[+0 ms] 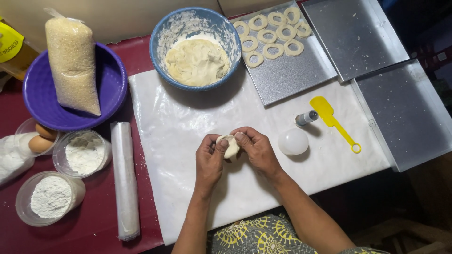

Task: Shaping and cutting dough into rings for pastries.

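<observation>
Hands pinch upright dough lump.

Most of the dough lump is buried between the left hand and right hand, so can't really tell its shape. The yellow bottle and the white bag get chopped by the left edge, and the top-right tray runs off the top.
</observation>
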